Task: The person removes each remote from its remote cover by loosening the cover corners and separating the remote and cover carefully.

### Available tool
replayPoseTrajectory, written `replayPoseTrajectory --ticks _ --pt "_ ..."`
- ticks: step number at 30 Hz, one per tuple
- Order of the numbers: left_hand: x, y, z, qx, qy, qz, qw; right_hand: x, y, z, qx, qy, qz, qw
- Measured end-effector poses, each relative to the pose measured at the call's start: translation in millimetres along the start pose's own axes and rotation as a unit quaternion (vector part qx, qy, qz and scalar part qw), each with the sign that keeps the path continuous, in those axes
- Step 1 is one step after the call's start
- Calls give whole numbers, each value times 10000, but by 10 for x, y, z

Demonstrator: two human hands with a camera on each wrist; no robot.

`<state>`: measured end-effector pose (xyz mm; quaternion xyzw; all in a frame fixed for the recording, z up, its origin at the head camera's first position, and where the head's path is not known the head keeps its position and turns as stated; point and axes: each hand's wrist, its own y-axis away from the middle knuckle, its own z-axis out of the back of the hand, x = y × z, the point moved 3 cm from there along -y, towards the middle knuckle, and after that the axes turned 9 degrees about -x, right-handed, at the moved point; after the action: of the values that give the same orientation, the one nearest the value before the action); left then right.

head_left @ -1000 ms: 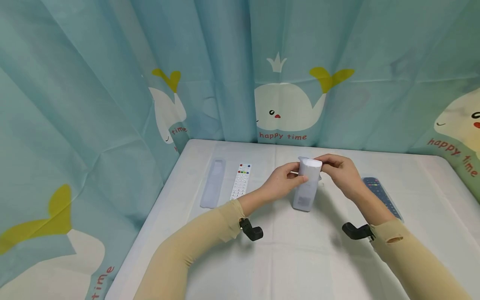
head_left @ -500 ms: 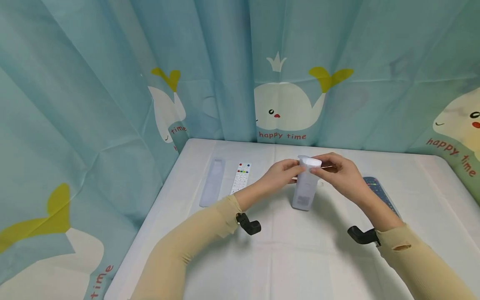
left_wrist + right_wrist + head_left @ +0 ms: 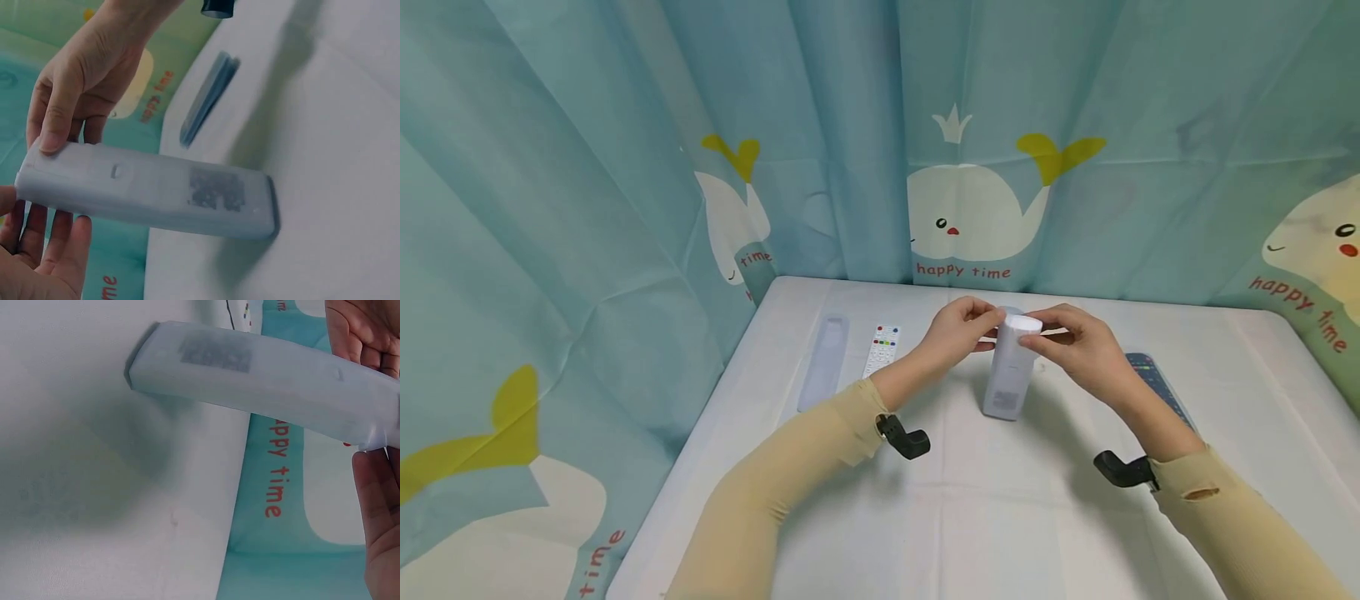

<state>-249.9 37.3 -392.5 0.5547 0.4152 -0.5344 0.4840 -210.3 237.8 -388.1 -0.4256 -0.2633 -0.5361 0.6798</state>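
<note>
A white remote control in a translucent sleeve [image 3: 1011, 375] stands on its lower end near the table's middle, leaning slightly. A dark label shows through the sleeve low on the near side. At its top left rim, my left hand [image 3: 953, 332] pinches the sleeve's edge between thumb and fingers. My right hand [image 3: 1081, 348] grips the top right, its thumb on the near face and its fingers behind. In the left wrist view the sleeve [image 3: 150, 187] spans from both hands to the table; the right wrist view shows my right hand [image 3: 381, 512] at its upper end.
Left on the white table [image 3: 985, 517] lie a flat translucent sleeve [image 3: 824, 362] and a white remote [image 3: 882, 350], partly behind my left forearm. A dark blue remote [image 3: 1157, 383] lies right, partly behind my right forearm. A whale-print curtain [image 3: 850, 150] hangs behind the table.
My left hand has moved up from the sleeve's side to its top left rim. My right thumb has come round onto the near face. The remote has stayed standing in place.
</note>
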Motion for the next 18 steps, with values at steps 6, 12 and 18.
replayPoseTrajectory --ticks 6,12,18 --pt "16 -36 -4 -45 99 160 9998 -7 0 2 -27 -10 43 10000" --pt "92 -107 -4 -226 214 522 9981 -15 -5 -4 11 84 -16 10000" --pt "216 -192 -31 -240 -89 652 9975 -15 -7 16 -3 291 -32 9996"
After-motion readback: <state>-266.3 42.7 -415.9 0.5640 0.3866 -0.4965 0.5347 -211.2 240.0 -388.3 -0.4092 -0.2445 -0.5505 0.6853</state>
